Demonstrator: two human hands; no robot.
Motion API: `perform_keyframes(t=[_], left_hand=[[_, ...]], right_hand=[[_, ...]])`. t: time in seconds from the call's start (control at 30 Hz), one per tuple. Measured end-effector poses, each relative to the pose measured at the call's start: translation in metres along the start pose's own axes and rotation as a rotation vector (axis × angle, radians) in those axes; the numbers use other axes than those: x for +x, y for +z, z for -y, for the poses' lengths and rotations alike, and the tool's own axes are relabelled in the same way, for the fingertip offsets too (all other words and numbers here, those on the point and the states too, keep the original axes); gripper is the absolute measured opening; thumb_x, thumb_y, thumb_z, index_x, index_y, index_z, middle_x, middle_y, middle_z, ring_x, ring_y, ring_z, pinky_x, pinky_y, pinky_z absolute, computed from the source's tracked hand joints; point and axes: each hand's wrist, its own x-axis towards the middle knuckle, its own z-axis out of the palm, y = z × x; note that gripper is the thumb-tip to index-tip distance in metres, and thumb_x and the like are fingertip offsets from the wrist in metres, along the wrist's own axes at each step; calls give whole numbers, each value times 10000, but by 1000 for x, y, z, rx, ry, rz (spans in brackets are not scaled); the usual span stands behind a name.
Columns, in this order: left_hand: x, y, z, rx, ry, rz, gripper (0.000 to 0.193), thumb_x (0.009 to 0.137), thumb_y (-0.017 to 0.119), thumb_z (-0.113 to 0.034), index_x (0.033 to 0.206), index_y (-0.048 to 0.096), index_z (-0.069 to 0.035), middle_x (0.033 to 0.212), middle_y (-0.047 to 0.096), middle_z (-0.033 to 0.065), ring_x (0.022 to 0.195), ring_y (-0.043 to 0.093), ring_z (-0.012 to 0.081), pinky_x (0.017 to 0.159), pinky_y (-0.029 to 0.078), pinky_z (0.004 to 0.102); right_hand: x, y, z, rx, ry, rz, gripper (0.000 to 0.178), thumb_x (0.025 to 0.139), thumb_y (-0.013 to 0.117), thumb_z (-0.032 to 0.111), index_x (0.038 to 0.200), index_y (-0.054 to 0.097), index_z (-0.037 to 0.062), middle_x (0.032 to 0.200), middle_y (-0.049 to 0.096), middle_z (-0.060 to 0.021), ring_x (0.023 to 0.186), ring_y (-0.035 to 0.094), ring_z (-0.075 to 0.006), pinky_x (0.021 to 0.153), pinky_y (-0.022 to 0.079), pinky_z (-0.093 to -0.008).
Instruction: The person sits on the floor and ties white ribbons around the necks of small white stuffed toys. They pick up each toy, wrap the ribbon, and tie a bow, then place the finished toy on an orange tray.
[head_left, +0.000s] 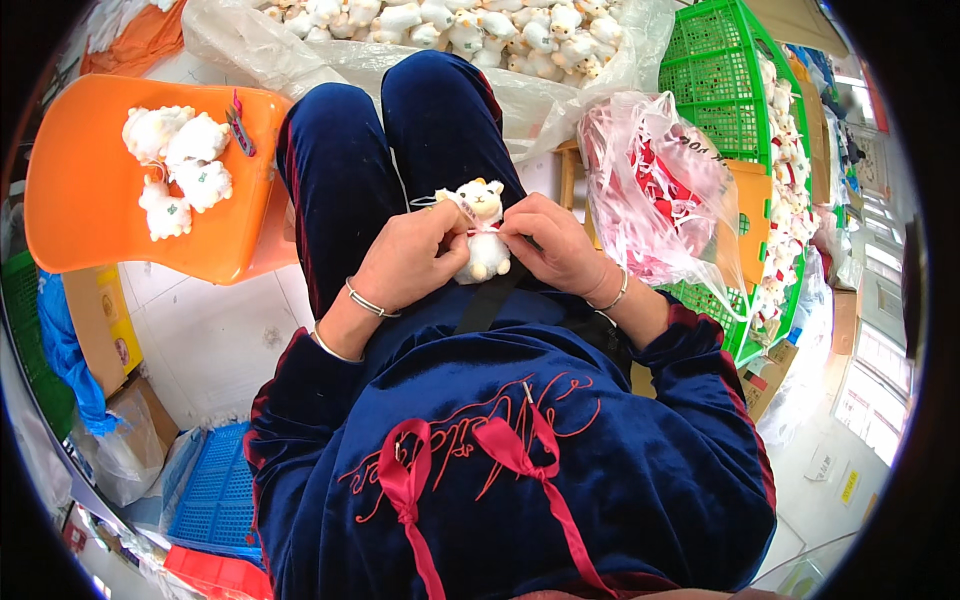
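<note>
A small white plush animal with tan horns rests upright in my lap, its face turned up toward me. A thin red ribbon runs across its neck. My left hand is closed at the toy's left side, thumb and finger pinched at one end of the ribbon. From the other side my right hand pinches the ribbon's other end close to the neck. The fingertips cover both ribbon ends, so whether there is a knot cannot be seen.
An orange stool at the left bears several white plush toys and small snippers. Ahead lies a clear plastic sack of plush toys. At right are a bag of red ribbons and a green crate.
</note>
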Motion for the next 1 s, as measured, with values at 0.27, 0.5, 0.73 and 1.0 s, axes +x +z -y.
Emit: perform_keyframes(t=[0.27, 0.5, 0.73, 1.0], left_hand=[[-2, -3, -11, -226, -139, -20, 159, 844, 702, -99, 963, 645, -10, 720, 609, 84, 634, 628, 177, 602, 497, 311], [-3, 13, -21, -25, -89, -176, 173, 861, 764, -111, 961, 670, -6, 731, 617, 22, 637, 553, 71, 589, 457, 253], [-2, 17, -18, -147, -137, -157, 112, 868, 723, -68, 941, 668, -3, 731, 649, 53, 620, 590, 112, 591, 480, 266], [0, 16, -25, -158, -143, -204, 163, 869, 752, -130, 948, 649, -31, 666, 580, 60, 565, 577, 169, 565, 477, 307]], right_hand=[[-4, -2, 11, 293, 381, -38, 272, 930, 697, 90, 1163, 586, 4, 1012, 627, -74, 907, 613, -168, 804, 511, -284], [-8, -16, 16, 564, 797, 174, 217, 973, 669, 131, 1125, 625, -17, 957, 653, -26, 863, 584, -74, 771, 502, -253], [9, -31, 8, -56, 431, 104, 73, 904, 684, 67, 973, 678, 43, 891, 668, -91, 823, 664, -252, 737, 518, -345], [16, -14, 43, -78, 95, 71, 168, 804, 728, 28, 957, 660, 51, 974, 638, -108, 909, 621, -321, 787, 515, -411]])
